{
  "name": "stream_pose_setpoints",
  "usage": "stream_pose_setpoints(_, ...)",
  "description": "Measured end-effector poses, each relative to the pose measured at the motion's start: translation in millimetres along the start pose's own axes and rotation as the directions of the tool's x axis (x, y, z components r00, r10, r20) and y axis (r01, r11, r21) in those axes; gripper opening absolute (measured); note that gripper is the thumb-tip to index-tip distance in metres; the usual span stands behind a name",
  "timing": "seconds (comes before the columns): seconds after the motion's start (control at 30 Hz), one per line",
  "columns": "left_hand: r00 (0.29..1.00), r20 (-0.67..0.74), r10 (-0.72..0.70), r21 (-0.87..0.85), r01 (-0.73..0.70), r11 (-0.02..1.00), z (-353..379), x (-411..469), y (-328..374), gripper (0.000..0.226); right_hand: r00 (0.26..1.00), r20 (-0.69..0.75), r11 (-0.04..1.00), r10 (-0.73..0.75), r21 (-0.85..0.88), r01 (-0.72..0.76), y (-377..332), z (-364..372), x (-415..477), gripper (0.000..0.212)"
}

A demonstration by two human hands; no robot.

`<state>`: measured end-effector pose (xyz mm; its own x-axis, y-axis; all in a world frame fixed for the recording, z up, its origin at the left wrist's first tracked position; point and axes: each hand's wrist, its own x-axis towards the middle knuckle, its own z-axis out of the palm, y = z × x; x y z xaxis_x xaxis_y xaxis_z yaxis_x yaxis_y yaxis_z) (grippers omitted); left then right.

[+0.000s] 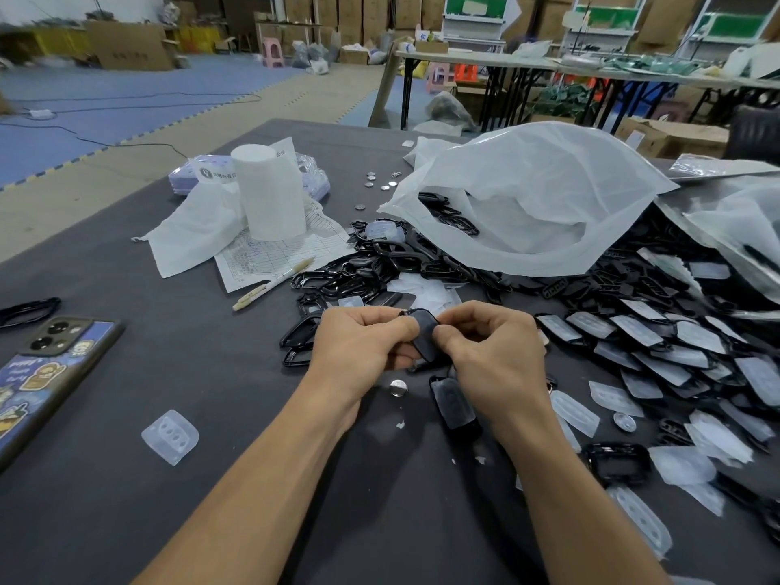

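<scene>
- We count two hands at work: the left hand point(366, 344) and the right hand point(494, 352), side by side above the middle of the table point(126, 500).
- Between them is one dark piece point(426, 334). Both hands pinch it with curled fingers and thumbs, the left on its left edge and the right on its right edge, and it is lifted just clear of the cloth.
- One round metal disc point(398, 388) lies alone just below the hands. A scatter of small discs point(371, 183) lies far back, too small for us to count surely.
- One black fob point(453, 405) with a cloudy pad lies partly under the right wrist.
- One clear pad point(170, 437) with three holes lies apart on the left.
- One phone point(46, 373), one pen point(274, 282), one printed sheet point(270, 255) and one white roll point(270, 192) lie on the left side.
- One big white bag point(527, 196) spills a heap of black frames point(380, 263) right behind the hands, and rows of padded pieces point(658, 344) crowd the right side.
- The held piece looks dark grey, smooth and rounded at the top. The fingers cover its lower part.
</scene>
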<state>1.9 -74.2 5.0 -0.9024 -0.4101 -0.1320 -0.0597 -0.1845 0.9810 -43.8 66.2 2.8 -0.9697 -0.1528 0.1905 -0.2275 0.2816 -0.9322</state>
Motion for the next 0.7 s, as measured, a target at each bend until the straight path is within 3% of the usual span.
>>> stream_pose_setpoints(0.2, 0.999, 0.021, 0.030, 0.021, -0.031, 0.999, 0.7, -0.1, -2.1, 0.019, 0.997, 0.081, 0.996, 0.004, 0.087, -0.011, -1.8, 3.2, -0.2, 0.029)
stream_pose_setpoints(0.33, 0.993, 0.005, 0.117, 0.096, -0.117, 0.988, -1.0, -0.6, -1.4, 0.010, 0.993, 0.115, 0.995, 0.006, 0.102, -0.018, -0.9, 1.8, 0.3, 0.028)
stream_pose_setpoints(0.53, 0.963, -0.080, 0.256, 0.247, -0.230, 0.941, 0.3, -0.4, -2.5, 0.035, 0.994, 0.109, 0.995, -0.006, 0.098, -0.005, -3.3, 3.5, -0.5, 0.041)
stream_pose_setpoints(0.7, 0.947, -0.137, 0.292, 0.242, -0.254, 0.937, 4.2, -3.1, -3.7, 0.036, 0.996, 0.067, 0.997, -0.058, 0.063, 0.054, -6.1, 3.4, -2.5, 0.036)
